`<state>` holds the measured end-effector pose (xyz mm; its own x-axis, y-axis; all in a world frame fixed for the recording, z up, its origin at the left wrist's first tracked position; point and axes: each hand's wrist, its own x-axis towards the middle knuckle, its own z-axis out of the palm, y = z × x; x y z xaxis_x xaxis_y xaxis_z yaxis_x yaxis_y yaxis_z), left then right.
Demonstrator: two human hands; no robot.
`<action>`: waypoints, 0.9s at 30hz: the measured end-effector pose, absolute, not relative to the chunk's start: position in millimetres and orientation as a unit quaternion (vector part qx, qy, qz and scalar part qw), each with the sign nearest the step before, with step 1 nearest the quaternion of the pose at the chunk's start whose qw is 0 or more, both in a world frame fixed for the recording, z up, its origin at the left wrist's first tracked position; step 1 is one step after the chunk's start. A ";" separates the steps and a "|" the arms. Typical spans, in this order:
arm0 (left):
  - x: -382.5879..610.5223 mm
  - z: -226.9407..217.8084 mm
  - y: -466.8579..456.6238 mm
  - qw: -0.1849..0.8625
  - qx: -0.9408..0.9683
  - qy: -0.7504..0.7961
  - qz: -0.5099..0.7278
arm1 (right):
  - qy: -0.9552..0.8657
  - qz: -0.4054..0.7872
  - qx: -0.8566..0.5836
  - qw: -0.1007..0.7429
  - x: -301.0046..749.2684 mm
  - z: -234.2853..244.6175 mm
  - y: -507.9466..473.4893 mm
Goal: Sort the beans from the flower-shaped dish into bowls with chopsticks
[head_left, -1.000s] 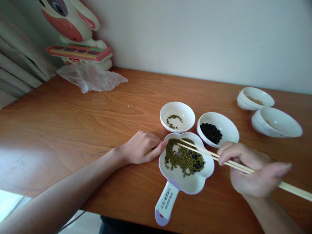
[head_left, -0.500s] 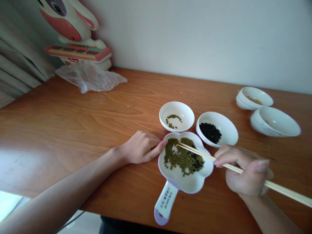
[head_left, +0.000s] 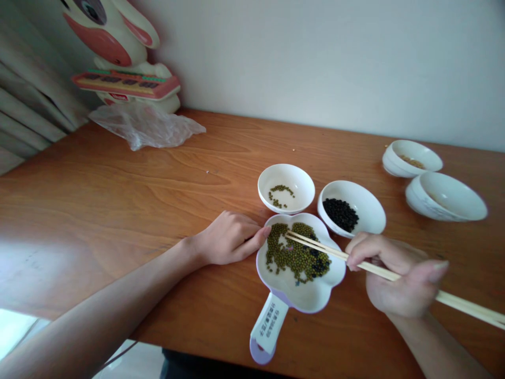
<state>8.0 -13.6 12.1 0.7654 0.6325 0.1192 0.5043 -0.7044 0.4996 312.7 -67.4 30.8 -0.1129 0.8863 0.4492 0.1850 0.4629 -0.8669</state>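
My right hand (head_left: pixel 398 276) is wrapped round a pair of pale wooden chopsticks (head_left: pixel 321 247). Their tips, close together, rest among the mung beans (head_left: pixel 294 258) in a white, flower-shaped dish (head_left: pixel 311 301) with a purple rim and labelled handle. Whether a bean sits between the tips is too small to tell. Some black beans (head_left: pixel 320 264) lie mixed in at the dish's right side. On the left, my left hand (head_left: pixel 232 239) rests on the table with its fingers curled and holds the dish's rim at the fingertips; part of its grip is hidden.
Just behind the dish stand a bowl (head_left: pixel 302 184) with some mung beans and a bowl (head_left: pixel 370 216) of black beans. Two more white bowls (head_left: pixel 412 150) (head_left: pixel 445 197) are at the right. A plastic bag (head_left: pixel 153 129) and a toy keyboard (head_left: pixel 130 84) occupy the back left, against the wall.
My right hand has shifted its grip slightly, its thumb moving to the right. The chopstick tips have moved a little left and closer together. My left hand and the dish stay put.
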 end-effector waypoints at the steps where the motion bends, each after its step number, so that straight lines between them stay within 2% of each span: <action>1: 7.9 12.2 -13.5 0.224 0.912 0.312 0.142 | -0.668 0.333 -0.401 0.531 313.0 29.7 -67.4; 9: 7.4 13.9 -14.6 0.223 0.911 0.313 0.147 | -0.684 0.323 -0.389 0.526 316.5 28.9 -67.3; 19: 7.8 13.7 -14.1 0.214 0.915 0.305 0.156 | -0.645 0.285 -0.372 0.603 312.6 20.6 -65.0; 24: 7.0 12.2 -13.9 0.213 0.916 0.301 0.157 | -0.650 0.302 -0.357 0.599 311.3 28.0 -65.5; 27: 7.0 11.4 -13.7 0.210 0.917 0.303 0.156 | -0.653 0.340 -0.366 0.569 312.5 31.3 -64.6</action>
